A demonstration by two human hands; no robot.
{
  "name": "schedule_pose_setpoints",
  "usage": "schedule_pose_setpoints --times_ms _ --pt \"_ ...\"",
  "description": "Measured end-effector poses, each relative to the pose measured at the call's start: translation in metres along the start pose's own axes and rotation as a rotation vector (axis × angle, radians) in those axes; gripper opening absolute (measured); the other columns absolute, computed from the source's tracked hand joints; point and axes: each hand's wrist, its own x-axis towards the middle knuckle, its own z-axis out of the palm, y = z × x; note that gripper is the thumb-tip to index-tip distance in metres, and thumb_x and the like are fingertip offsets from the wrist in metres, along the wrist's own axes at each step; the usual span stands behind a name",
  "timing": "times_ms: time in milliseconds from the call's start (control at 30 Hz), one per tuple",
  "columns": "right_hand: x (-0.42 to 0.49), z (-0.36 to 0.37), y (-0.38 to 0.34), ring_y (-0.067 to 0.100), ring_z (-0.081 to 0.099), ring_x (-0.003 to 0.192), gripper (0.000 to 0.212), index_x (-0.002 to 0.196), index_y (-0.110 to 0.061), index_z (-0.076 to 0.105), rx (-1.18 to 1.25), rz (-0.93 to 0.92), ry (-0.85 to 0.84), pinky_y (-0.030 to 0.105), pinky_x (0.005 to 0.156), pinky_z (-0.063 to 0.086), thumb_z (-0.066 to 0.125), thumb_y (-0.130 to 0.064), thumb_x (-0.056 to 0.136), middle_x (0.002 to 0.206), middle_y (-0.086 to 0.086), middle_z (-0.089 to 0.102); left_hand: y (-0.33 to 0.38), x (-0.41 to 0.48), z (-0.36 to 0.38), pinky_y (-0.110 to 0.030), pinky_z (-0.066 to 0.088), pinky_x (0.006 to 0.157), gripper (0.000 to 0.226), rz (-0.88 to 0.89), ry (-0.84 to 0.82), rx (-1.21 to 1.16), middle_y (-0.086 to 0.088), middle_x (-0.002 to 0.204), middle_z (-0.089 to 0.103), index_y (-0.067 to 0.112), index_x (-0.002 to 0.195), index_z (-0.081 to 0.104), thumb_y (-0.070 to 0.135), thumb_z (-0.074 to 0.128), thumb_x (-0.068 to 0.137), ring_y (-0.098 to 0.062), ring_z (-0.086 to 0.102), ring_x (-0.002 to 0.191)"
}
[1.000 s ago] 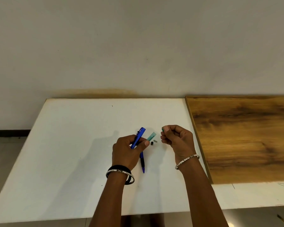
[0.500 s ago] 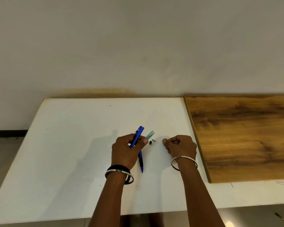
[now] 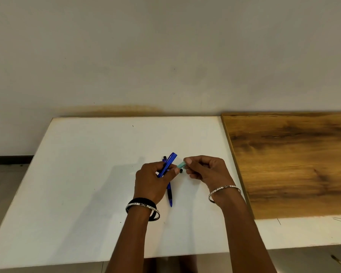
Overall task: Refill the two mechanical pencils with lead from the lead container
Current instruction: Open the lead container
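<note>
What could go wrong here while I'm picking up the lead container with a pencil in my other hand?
The small black cap lies loose on the white table right under your fingers, so a nudge could roll it away. The right hand pinches only one end of the lead container; tilted, it might slip. The second pencil lies beside the left hand and could get knocked.

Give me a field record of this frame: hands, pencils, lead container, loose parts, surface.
left hand: gripping a blue mechanical pencil, tilted up
second pencil: lying on the white table, partly under the left hand
right hand: pinching the teal lead container
loose part: small black cap on the table between the hands
wooden board: right of the hands, bare
</note>
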Motion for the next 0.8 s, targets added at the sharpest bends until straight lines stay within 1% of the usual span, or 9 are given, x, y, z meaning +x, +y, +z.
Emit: schedule_pose_setpoints --times_ms 67,133,200,300,367,467,667,733,800 --pt "-0.0007 -0.0009 0.0002 0.018 0.07 0.069 0.01 0.088 -0.01 0.078 0.025 0.013 -0.017 0.022 0.062 0.057 0.074 -0.015 0.081 0.084 0.017 0.075 0.001 -0.0002 -0.0005 -0.002 0.039 0.051 0.011 0.013 0.01 -0.014 0.011 0.074 0.067 0.031 0.08 0.075 0.04 0.076 0.074 -0.004 0.053 0.057" --pt "-0.0017 -0.0009 0.0011 0.018 0.07 0.069 0.009 0.088 -0.008 0.077 0.05 0.04 -0.038 0.022 0.063 0.057 0.072 -0.013 0.082 0.082 0.016 0.076 0.0036 0.0001 -0.0015 -0.002 0.04 0.052 0.007 0.039 0.053 -0.038 0.016 0.064 0.066 0.036 0.073 0.072 0.042 0.076 0.073 -0.002 0.054 0.054" --pt "-0.0029 0.0006 0.0017 0.018 0.07 0.069 0.01 0.09 -0.006 0.077 0.096 0.087 -0.063 0.022 0.065 0.058 0.071 -0.011 0.083 0.082 0.016 0.075 0.0057 0.0007 -0.0037 -0.002 0.039 0.051 0.01 0.074 0.099 -0.079 0.022 0.058 0.064 0.042 0.068 0.068 0.041 0.077 0.072 0.004 0.055 0.054" --pt "-0.0041 0.0026 0.0014 0.02 0.071 0.073 0.015 0.094 -0.001 0.075 0.191 0.144 -0.097 0.023 0.067 0.059 0.07 -0.009 0.083 0.085 0.017 0.075 0.0067 0.0006 -0.006 -0.002 0.038 0.05 0.007 0.093 0.13 -0.12 0.029 0.056 0.062 0.037 0.074 0.071 0.039 0.078 0.072 0.006 0.053 0.052" --pt "-0.0052 0.0031 0.0007 0.021 0.072 0.074 0.016 0.096 0.0 0.074 0.247 0.166 -0.115 0.023 0.068 0.059 0.069 -0.007 0.083 0.085 0.017 0.075 0.0071 0.0008 -0.0062 -0.002 0.037 0.049 0.009 0.102 0.147 -0.138 0.027 0.054 0.061 0.032 0.078 0.074 0.038 0.078 0.072 0.006 0.052 0.05" --pt "-0.0059 0.004 -0.0003 0.021 0.071 0.074 0.015 0.096 0.0 0.074 0.287 0.176 -0.13 0.024 0.068 0.059 0.067 -0.004 0.083 0.085 0.017 0.075 0.008 0.0016 -0.0063 -0.003 0.037 0.049 0.013 0.11 0.171 -0.133 0.019 0.051 0.058 0.028 0.08 0.075 0.038 0.077 0.072 0.004 0.05 0.05" --pt "-0.0058 0.003 -0.0032 0.022 0.071 0.075 0.015 0.095 0.0 0.075 0.328 0.162 -0.129 0.023 0.068 0.059 0.068 -0.003 0.081 0.085 0.017 0.074 0.0065 0.0005 -0.0083 -0.012 0.036 0.051 0.009 0.121 0.188 -0.064 0.014 0.056 0.057 0.034 0.08 0.074 0.041 0.074 0.075 -0.009 0.041 0.05" --pt "-0.006 0.0032 -0.0031 0.022 0.071 0.074 0.014 0.094 -0.001 0.075 0.329 0.169 -0.124 0.023 0.067 0.059 0.068 -0.003 0.082 0.085 0.017 0.074 0.007 0.0009 -0.008 -0.012 0.036 0.052 0.01 0.122 0.191 -0.048 0.014 0.058 0.057 0.032 0.081 0.074 0.04 0.074 0.075 -0.01 0.041 0.052" --pt "-0.0061 0.0036 -0.0031 0.022 0.07 0.073 0.014 0.094 -0.001 0.075 0.322 0.175 -0.119 0.023 0.066 0.059 0.068 -0.003 0.082 0.084 0.017 0.074 0.0078 0.0012 -0.0076 -0.01 0.039 0.052 0.01 0.124 0.192 -0.039 0.014 0.059 0.057 0.033 0.081 0.074 0.04 0.074 0.076 -0.008 0.043 0.051"
